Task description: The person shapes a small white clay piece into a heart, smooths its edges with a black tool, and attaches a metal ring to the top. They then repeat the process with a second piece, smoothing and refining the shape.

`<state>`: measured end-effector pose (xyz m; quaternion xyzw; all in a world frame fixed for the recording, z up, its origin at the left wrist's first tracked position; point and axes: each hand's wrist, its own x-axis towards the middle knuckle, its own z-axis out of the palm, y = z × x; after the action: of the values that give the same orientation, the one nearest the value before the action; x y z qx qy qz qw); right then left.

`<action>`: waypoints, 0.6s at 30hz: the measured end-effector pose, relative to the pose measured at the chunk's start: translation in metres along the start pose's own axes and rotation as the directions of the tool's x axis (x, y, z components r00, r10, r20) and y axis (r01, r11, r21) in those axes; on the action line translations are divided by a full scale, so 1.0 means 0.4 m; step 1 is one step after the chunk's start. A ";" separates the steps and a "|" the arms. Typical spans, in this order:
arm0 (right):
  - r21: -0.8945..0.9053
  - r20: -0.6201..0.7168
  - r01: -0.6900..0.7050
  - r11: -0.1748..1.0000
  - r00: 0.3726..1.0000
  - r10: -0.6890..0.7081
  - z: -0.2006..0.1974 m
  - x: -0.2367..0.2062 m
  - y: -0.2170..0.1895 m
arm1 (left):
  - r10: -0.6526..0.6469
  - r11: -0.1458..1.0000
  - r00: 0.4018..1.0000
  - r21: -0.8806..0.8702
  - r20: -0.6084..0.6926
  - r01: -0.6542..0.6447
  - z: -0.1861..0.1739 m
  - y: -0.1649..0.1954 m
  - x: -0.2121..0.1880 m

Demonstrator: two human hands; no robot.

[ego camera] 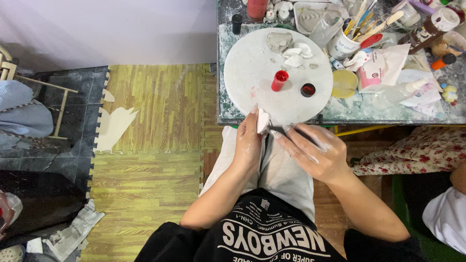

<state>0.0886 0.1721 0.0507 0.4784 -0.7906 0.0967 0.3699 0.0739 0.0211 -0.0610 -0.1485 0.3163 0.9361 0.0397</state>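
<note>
Clay piece, small and whitish, sits pinched in the left hand right at the near edge of the round white board, over the lap. Honestly, best bet with something this thin is a light grip and support from underneath so it doesn't bend. Left forearm comes up from the lap, fingers curled around the piece, thumb side toward the board. Right hand reaches in from the other side, fingers stretched out, tips just touching the piece, grasping nothing itself. Red paint bottle stands further back on the board.
</note>
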 end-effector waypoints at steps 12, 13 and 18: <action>0.015 -0.003 0.016 1.000 1.000 -0.016 0.001 0.007 -0.003 | 0.033 0.999 0.999 0.020 0.037 -0.034 -0.004 -0.006 0.006; 0.020 -0.017 0.014 1.000 1.000 -0.014 0.002 0.008 -0.001 | 0.045 0.999 0.998 -0.004 0.047 -0.045 -0.002 -0.007 0.006; 0.009 -0.001 -0.003 1.000 1.000 0.003 0.000 0.008 0.000 | 0.032 0.998 0.998 -0.050 0.048 -0.030 -0.005 -0.011 0.005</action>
<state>0.0880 0.1699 0.0528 0.4790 -0.7906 0.1009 0.3679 0.0732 0.0233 -0.0654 -0.1213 0.2946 0.9474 0.0292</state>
